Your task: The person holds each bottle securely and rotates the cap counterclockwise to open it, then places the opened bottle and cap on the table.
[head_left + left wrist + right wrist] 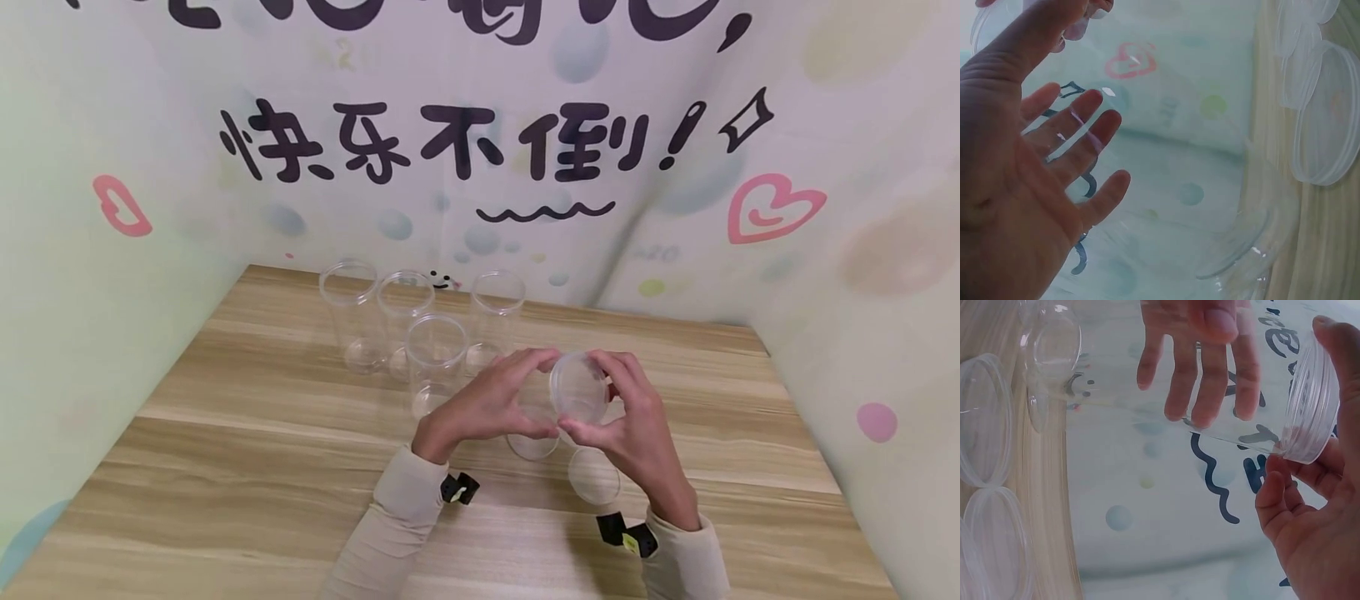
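Observation:
My left hand [483, 402] holds a clear plastic jar [534, 393] tilted on its side, the thumb and fingers spread around its wall. At the jar's right end, my right hand [639, 425] pinches a clear round lid [579, 389] by its edge between thumb and fingers. In the right wrist view the ridged lid [1311, 403] lines up with the jar's mouth. The fingers of the left hand [1200, 375] show through the transparent wall there. Below the hands, a loose clear lid [595, 477] lies on the wooden table [247, 500].
Several clear jars stand upright without lids left of the hands, the nearest jar [437, 367] close to my left wrist. Another lid [532, 447] lies partly under the left hand. A printed cloth backdrop [675, 275] rises behind the table and along both sides.

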`<state>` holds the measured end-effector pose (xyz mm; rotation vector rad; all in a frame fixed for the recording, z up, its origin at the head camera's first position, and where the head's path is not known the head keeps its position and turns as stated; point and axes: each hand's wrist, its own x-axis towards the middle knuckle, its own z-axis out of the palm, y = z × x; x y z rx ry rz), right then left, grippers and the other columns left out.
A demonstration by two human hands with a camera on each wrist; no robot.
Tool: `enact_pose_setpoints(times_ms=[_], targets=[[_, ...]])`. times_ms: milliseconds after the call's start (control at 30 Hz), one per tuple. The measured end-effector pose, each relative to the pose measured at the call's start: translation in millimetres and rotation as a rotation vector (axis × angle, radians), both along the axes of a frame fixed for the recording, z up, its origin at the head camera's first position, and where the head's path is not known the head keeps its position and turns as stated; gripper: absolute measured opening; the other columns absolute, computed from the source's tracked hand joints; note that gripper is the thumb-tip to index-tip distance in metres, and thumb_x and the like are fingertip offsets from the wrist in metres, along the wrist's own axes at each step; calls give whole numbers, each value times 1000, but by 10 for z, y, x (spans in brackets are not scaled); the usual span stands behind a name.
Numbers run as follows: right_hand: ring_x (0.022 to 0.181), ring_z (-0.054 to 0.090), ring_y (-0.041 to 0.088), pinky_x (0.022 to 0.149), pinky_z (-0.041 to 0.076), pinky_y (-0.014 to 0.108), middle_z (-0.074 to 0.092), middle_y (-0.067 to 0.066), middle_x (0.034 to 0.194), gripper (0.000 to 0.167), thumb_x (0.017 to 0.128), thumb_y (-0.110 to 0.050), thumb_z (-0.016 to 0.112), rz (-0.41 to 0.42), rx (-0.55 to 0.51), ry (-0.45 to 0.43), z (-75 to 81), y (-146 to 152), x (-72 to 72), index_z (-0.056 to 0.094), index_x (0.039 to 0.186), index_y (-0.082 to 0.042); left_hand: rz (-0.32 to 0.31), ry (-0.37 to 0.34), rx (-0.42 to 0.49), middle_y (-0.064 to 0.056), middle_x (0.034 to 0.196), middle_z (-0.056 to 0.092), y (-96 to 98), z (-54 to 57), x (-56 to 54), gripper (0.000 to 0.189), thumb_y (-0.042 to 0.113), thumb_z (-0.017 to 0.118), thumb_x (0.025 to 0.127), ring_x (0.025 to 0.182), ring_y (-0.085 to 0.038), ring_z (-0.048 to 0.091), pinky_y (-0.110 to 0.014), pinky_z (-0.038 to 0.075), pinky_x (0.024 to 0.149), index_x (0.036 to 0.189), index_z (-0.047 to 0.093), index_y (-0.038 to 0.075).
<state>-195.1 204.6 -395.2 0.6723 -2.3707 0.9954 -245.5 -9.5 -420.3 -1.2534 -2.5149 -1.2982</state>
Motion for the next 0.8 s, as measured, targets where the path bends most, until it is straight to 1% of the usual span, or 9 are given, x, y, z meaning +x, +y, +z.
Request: enact_pose_setpoints(times_ms=[67,167,267,333,400,467,600,700,800], targets=[[93,54,13,70,45,19,60,9,112,73,61,-18,91,16,0,4,1,4,2,61,126,-4,-28,-45,17,-4,134,58,-3,-6,-3,89,27,90,71,124,-20,55,-43,42,107,144,44,10],[95,55,15,70,46,21,60,9,115,73,62,-16,89,29,-4,7,-7,0,3,60,128,-6,-48,-90,36,-4,134,57,1,-19,-4,88,24,89,72,124,-22,55,-41,43,106,146,42,10],[99,54,15,73,47,23,58,11,121,76,66,-9,86,27,-32,-21,-17,-17,3,56,136,-6,-33,-87,53,-5,136,55,27,-32,-6,87,26,88,74,125,-22,53,-42,42,107,146,41,10],[104,52,14,76,47,22,55,13,126,80,70,-4,84,14,-56,-62,-23,-32,8,50,142,-5,-8,-59,62,-5,136,55,53,-41,-8,86,29,87,76,125,-20,52,-43,42,107,146,41,10],[109,50,14,80,46,21,51,14,132,85,72,-2,83,-8,-75,-102,-23,-51,15,44,147,-6,34,-21,58,-4,135,54,76,-45,-5,86,34,85,77,124,-17,52,-41,43,105,146,40,11],[114,49,17,83,44,21,48,15,136,90,73,-3,84,-31,-90,-133,-26,-67,24,38,150,-6,80,22,50,-3,135,54,94,-44,3,85,38,84,78,123,-15,51,-42,43,105,146,40,12],[117,50,26,84,43,17,46,17,142,98,71,-5,86,-48,-142,-160,-29,-109,23,33,153,-5,170,89,51,-4,134,55,122,-30,20,86,43,82,79,124,-18,51,-45,41,105,145,39,10],[122,50,29,89,43,10,44,18,146,96,73,-3,85,-39,-211,-178,-39,-144,17,31,153,-3,219,119,62,-7,135,54,147,-25,28,87,44,82,78,127,-20,50,-47,40,107,145,38,9],[127,48,28,95,42,9,41,17,150,92,76,3,81,-24,-288,-197,-50,-173,19,30,153,-2,250,158,59,-7,136,54,178,-28,34,87,44,82,79,128,-20,50,-46,41,107,145,38,8]])
